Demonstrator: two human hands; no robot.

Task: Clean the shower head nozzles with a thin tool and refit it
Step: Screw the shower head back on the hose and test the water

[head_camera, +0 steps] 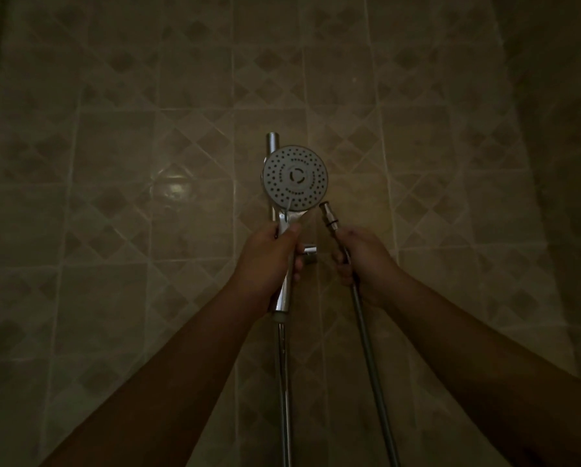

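Left hand [268, 261] grips shower head [295, 178] handle, face outward | right hand [359, 261] grips detached hose [366, 332], connector [326, 214] raised for refitting

Dim, seemingly beige diamond-patterned tiled wall [120, 146].

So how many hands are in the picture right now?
2. The left hand grips the shower head by its handle; the right hand holds the hose just below its loose end fitting. None seems hidden.
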